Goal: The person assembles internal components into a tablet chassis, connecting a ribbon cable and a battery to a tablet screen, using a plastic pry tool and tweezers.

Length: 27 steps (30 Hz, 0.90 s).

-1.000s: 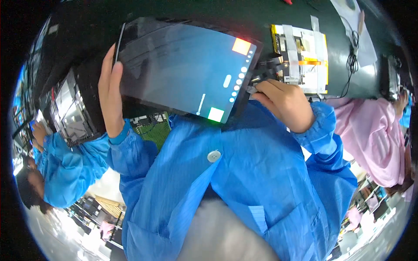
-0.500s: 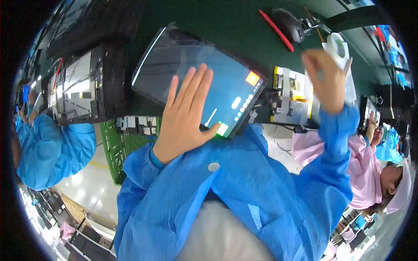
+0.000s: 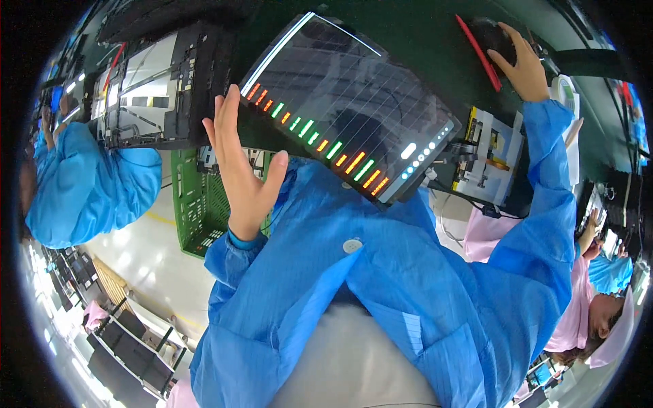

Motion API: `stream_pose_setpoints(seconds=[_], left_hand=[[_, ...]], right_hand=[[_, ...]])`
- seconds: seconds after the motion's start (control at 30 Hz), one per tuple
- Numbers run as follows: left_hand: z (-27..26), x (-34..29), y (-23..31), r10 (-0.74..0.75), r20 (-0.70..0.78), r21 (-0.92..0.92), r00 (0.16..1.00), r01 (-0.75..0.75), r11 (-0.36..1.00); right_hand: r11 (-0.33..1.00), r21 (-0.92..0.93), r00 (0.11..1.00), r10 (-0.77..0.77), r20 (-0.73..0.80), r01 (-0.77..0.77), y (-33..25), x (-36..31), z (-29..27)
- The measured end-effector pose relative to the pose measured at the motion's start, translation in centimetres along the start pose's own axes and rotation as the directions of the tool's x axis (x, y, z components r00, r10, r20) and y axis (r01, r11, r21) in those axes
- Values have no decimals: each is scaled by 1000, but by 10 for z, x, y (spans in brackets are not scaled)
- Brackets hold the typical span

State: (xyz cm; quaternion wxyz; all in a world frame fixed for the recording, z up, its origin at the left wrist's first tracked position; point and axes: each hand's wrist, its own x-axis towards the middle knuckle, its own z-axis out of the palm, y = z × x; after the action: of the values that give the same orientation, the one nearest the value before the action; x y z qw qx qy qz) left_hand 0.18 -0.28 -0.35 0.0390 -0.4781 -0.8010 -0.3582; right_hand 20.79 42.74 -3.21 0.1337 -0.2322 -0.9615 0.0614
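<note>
A flat display panel [image 3: 354,88] lies slantwise before me, its dark screen crossed by thin slanting lines. A row of short orange and green bars runs along its near edge, and small white icons line its right end. By the panel's lower left corner is my left hand [image 3: 239,163], open, fingers stretched up and thumb apart; whether it touches the panel I cannot tell. At the far right, my right hand [image 3: 529,71] curves its thumb and fingers round a black computer mouse [image 3: 491,39]. A red pen [image 3: 479,54] lies just left of the mouse.
An opened device assembly [image 3: 484,155] with yellow edges sits right of the panel, cables beside it. A tape roll [image 3: 563,92] lies far right. Left stands a black frame [image 3: 197,88] with pale parts; below it is a green crate [image 3: 194,204]. Co-workers sit on both sides.
My left hand has come off the screen to its left corner. My right hand has reached forward to the mouse. The screen has changed from bluish to dark with coloured bars.
</note>
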Motion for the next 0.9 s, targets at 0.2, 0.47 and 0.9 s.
stream_pose_setpoints(seconds=[0.2,0.47,0.9], left_hand=[[5,12,2,26,7,-30,1000,-26,999],[7,31,3,65,-63,-82,996,-70,994],[74,63,102,489,411,-251,769,-420,872]], right_hand=[[996,79,999,-44,-1,44,7,0,-3],[995,78,997,-57,-42,60,6,-6,3],[995,62,987,63,147,-73,-211,-157,-67]])
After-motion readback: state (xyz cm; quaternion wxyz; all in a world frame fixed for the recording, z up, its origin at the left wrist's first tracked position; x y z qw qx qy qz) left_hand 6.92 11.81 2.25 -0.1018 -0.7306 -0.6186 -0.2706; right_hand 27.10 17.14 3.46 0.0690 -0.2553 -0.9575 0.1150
